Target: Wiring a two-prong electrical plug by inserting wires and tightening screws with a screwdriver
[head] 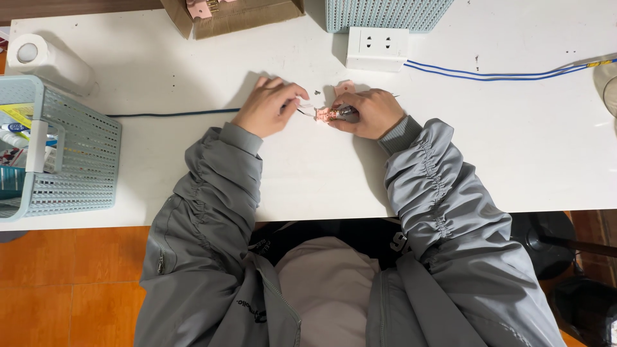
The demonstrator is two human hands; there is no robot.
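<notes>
Grey jacket sleeves reach over white tabletop. Right hand grips small pink circuit piece near center; left hand pinches its thin wire. White socket block beyond.

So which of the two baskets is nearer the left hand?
The basket at the table's left edge, holding supplies; the other basket sits at the far edge.

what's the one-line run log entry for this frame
left hand: pinching thin wire | right hand: holding small pink part | surface: white table | nearby: white socket block
</notes>
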